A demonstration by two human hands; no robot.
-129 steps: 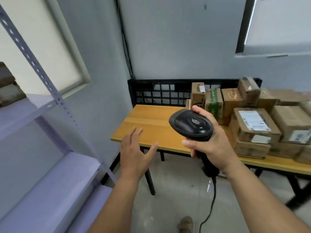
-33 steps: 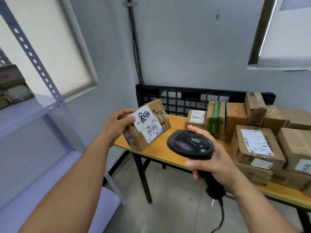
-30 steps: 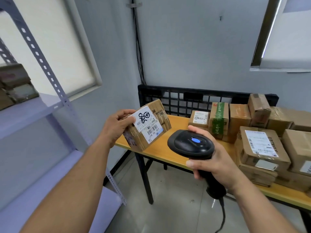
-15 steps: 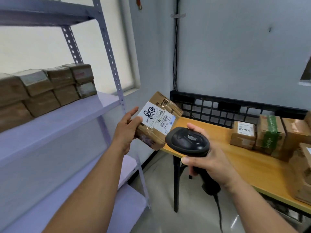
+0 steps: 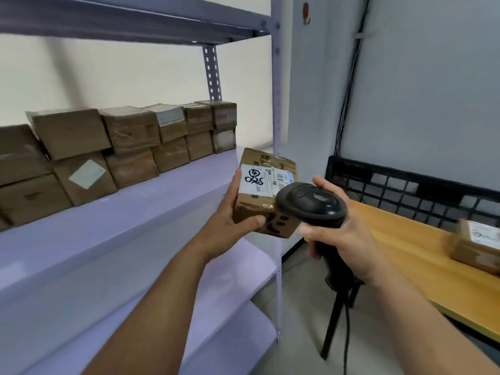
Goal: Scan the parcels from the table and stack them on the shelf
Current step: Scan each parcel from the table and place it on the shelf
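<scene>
My left hand (image 5: 230,220) grips a small cardboard parcel (image 5: 259,185) with a white label marked in black pen, held in the air just off the front right corner of the lilac shelf (image 5: 135,212). My right hand (image 5: 341,234) holds the black barcode scanner (image 5: 311,204) by its handle, its head partly covering the parcel's right side. Several brown parcels (image 5: 130,142) stand stacked two high along the back of the shelf. One more parcel (image 5: 479,247) lies blurred on the wooden table (image 5: 400,247) at the right edge.
A perforated shelf post (image 5: 276,131) rises just behind the held parcel. An upper shelf board (image 5: 121,20) spans overhead and a lower shelf (image 5: 230,307) sits below. A black grid crate (image 5: 405,190) backs the table. Cables (image 5: 351,90) run down the wall. The scanner cord (image 5: 346,334) hangs to the floor.
I have turned left from the table toward the shelf. My left hand carried the parcel along to the shelf's front corner. The scanner stays close beside the parcel.
</scene>
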